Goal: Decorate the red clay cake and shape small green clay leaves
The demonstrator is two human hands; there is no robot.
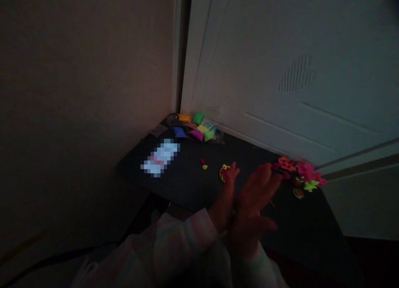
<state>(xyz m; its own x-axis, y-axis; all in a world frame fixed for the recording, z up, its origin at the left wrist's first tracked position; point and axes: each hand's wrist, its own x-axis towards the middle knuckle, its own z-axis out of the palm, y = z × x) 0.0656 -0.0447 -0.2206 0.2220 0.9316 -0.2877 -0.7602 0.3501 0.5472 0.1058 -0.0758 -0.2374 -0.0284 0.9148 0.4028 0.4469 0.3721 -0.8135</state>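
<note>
My left hand [227, 200] and my right hand [255, 205] are raised palm to palm over the front of the dark table. Fingers on both hands are stretched out, and the right thumb points off to the right. A tiny green speck [233, 212] shows between the palms; most of whatever lies there is hidden. Just beyond the left fingertips lies a small red piece with a yellow edge [223, 172], partly covered by them. A little yellow lump [205, 167] and a small red lump [203, 161] rest farther left.
A clear bag of colourful soft packets [197, 134] lies in the back corner. A blurred-out phone-like rectangle [160, 157] is on the left. Pink, orange and yellow flower-like shapes [305, 171] cluster at the right. A wall and a white panel [262, 72] border the dark table [193, 188].
</note>
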